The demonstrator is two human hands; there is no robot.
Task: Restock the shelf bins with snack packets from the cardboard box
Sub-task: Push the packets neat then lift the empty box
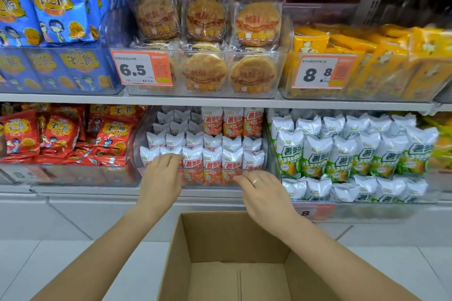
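Cardboard box (234, 264) sits below both hands, left (162, 178) and right (265, 193), loose-fingered, holding nothing, at the bin (144, 144).

The cardboard box (234, 264) stood open on the floor before the shelves. On the lower shelf, a middle bin (156, 176) held snack packets (212, 161) in rows, between two other packet-filled bins. The left hand (162, 176) and right hand (264, 193) rested at its front edge.

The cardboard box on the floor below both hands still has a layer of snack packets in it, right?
Not quite. The head view shows the cardboard box below the left hand and right hand, but its visible bottom is bare, with no snack packets in it.
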